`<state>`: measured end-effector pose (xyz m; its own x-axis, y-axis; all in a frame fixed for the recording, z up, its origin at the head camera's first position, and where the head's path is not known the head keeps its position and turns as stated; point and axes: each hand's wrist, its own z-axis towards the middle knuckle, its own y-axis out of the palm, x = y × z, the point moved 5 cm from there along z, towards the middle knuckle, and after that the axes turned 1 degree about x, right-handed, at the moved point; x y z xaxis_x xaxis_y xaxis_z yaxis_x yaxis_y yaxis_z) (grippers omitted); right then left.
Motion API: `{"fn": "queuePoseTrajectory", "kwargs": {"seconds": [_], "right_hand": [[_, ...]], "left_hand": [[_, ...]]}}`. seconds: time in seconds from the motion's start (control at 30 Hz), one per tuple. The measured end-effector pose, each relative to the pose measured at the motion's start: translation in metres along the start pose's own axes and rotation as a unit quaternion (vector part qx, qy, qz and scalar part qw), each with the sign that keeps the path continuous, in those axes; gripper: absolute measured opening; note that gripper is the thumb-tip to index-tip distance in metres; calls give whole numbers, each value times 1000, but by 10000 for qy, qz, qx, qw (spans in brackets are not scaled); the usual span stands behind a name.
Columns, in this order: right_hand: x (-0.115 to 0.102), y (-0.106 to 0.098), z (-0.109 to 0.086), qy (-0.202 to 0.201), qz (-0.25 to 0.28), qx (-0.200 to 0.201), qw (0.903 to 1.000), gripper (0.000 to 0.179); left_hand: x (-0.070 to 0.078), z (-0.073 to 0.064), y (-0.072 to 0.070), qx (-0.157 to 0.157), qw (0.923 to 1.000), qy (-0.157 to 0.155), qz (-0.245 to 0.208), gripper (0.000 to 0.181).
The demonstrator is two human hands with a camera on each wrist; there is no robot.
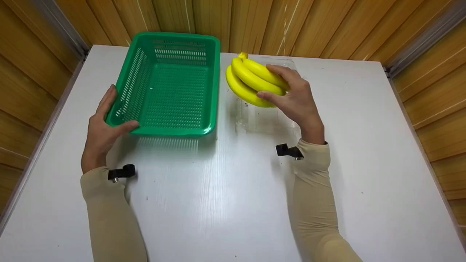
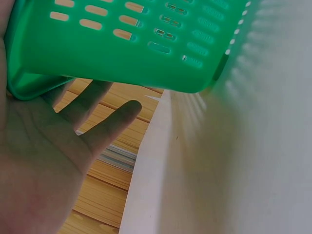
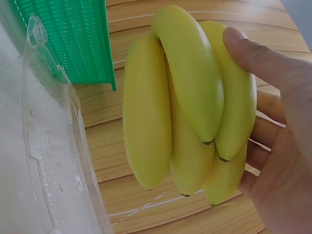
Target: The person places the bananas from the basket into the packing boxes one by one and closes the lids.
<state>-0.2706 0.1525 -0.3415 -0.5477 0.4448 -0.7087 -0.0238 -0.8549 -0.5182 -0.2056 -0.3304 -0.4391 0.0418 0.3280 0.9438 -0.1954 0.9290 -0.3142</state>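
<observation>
My right hand [image 1: 296, 98] grips a bunch of yellow bananas [image 1: 251, 78], thumb on the near side and fingers on the far side. The stem end points toward the back wall. In the right wrist view several bananas [image 3: 148, 112] hang together, tips downward, with the fingers [image 3: 265, 131] partly behind them. My left hand [image 1: 100, 131] holds the near left corner of a green plastic basket [image 1: 171, 131], its thumb over the rim. The left wrist view shows the palm [image 2: 39, 161] beside the slotted basket wall [image 2: 122, 58]. Inside, the basket's perforated floor is bare.
A transparent plastic container [image 1: 267, 122] stands on the white table [image 1: 218, 203] below the bananas, right of the basket. Its clear rim also shows in the right wrist view. Wood-look panels [image 1: 247, 25] close off the back and both sides.
</observation>
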Motion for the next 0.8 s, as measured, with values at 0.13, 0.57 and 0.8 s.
{"fn": "queuePoseTrajectory", "kwargs": {"seconds": [0.13, 0.57, 0.8], "right_hand": [[2, -3, 0, 123, -75, -43, 9999, 65], [8, -7, -2, 311, -117, -176, 9993, 64], [10, -12, -4, 429, -160, -253, 9986, 63]], "left_hand": [[0, 0, 0, 34, 10000, 63, 29, 103], [-2, -1, -1, 44, 9996, 65, 262, 103], [-2, -1, -1, 22, 9996, -4, 270, 103]]}}
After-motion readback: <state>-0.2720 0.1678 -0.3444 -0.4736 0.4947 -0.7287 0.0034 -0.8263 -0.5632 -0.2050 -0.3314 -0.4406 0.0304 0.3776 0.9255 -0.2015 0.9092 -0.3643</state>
